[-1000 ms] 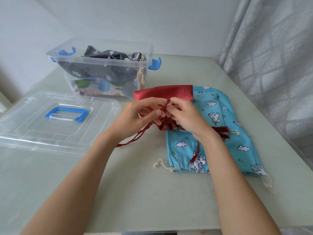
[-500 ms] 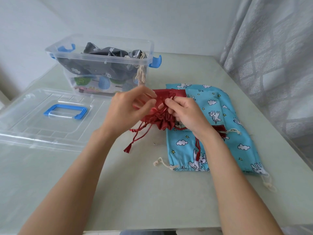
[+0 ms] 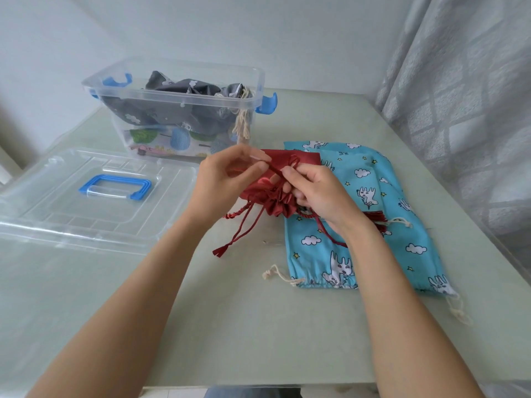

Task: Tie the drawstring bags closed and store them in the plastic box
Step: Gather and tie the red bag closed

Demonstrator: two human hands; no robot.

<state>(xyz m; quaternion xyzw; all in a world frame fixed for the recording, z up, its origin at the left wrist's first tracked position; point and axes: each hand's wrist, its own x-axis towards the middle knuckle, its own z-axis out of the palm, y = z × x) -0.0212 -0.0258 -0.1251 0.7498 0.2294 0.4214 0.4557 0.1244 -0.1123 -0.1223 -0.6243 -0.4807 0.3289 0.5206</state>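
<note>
**Red bag mid-knot, blue one not started**

Head view: both hands work the red bag (image 3: 270,196), mouth gathered, middle of the bench (image 3: 258,326). Left hand (image 3: 227,182) pinches a cord; right hand (image 3: 319,193) pinches the loop. Plastic box (image 3: 184,101), far left, already holds at least 2 bags. Blue bag (image 3: 373,214) lies untied, right. Can't tell if the knot's tight; fingers hide it.

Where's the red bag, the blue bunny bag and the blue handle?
red bag (image 3: 275,203), head view, on its gathered mouth.
blue bunny bag (image 3: 402,225), head view, on its flat middle.
blue handle (image 3: 115,179), head view, on its far bar.
</note>
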